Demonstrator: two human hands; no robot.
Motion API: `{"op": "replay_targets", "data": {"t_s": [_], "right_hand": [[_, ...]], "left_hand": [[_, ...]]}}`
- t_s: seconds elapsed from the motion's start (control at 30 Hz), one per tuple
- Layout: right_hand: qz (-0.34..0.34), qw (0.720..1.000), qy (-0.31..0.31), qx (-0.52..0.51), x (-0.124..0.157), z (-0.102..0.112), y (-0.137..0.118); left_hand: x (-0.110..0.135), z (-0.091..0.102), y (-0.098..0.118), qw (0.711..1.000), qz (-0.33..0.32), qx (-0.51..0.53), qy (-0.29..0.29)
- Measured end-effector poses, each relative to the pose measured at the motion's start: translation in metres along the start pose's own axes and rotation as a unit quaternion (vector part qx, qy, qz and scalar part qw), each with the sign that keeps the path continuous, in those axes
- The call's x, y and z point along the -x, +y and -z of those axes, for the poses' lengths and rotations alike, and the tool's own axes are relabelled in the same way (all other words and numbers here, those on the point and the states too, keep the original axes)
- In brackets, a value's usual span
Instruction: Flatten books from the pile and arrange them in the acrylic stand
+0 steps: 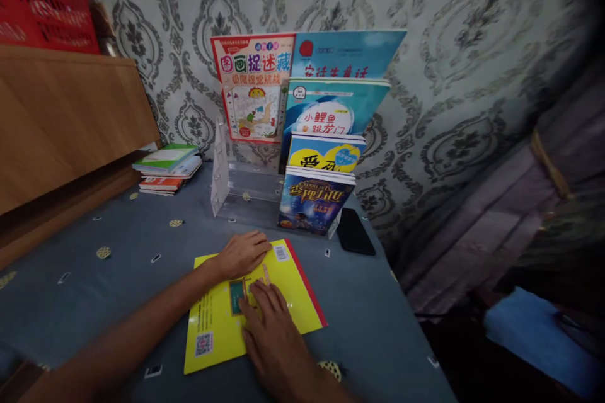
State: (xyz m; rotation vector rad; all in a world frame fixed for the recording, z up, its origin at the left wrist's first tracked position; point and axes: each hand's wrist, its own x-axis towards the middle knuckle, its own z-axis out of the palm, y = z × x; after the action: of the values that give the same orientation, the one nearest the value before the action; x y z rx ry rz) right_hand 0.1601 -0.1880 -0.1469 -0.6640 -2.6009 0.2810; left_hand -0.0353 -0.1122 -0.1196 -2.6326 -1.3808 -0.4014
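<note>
A bright yellow book (212, 308) with a red spine strip lies flat on the table, its barcode and QR code facing up. My left hand (243, 256) rests across its far edge, fingers pointing right towards the barcode. Nearer to me, my right hand (271, 327) lies on the middle of the cover with its fingers spread, beside a small printed green board. Neither hand is gripping anything. Behind the book, a clear acrylic rack (246, 204) holds a dark blue book (314, 201), a yellow-and-blue one (326, 152), teal books (338, 104) and a red-bordered book (255, 88).
A black phone (355, 232) lies to the right of the rack, near the table edge. Several stacked books (167, 164) sit at the back left beside a wooden cabinet (70, 119). A red basket (47, 3) stands on the cabinet. Patterned wallpaper (454, 75) covers the wall behind.
</note>
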Motion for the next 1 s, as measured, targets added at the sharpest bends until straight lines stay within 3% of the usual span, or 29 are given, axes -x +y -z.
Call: {"op": "replay_targets", "data": {"t_s": [0.23,0.4,0.53,0.73,0.87,1.0], "right_hand": [[0.018,0.998,-0.045,-0.042,0.003,0.011,0.010],[-0.022,0.999,-0.033,-0.022,-0.002,0.022,0.019],[-0.079,0.997,-0.020,0.001,-0.006,0.028,0.028],[-0.140,0.990,-0.030,0.011,-0.008,0.027,0.026],[-0.153,0.987,-0.024,0.041,-0.009,0.022,0.020],[-0.188,0.978,-0.025,0.086,-0.001,0.022,0.006]], "left_hand": [[-0.005,-0.001,-0.006,1.000,0.006,0.018,-0.002],[-0.003,0.007,-0.004,0.999,0.011,0.037,-0.020],[0.020,0.013,0.000,0.997,0.044,0.044,-0.046],[0.073,0.003,0.002,0.995,0.085,0.026,-0.037],[0.077,0.002,-0.008,0.996,0.056,0.056,-0.038],[0.050,0.009,-0.030,0.994,-0.033,0.066,-0.082]]}}
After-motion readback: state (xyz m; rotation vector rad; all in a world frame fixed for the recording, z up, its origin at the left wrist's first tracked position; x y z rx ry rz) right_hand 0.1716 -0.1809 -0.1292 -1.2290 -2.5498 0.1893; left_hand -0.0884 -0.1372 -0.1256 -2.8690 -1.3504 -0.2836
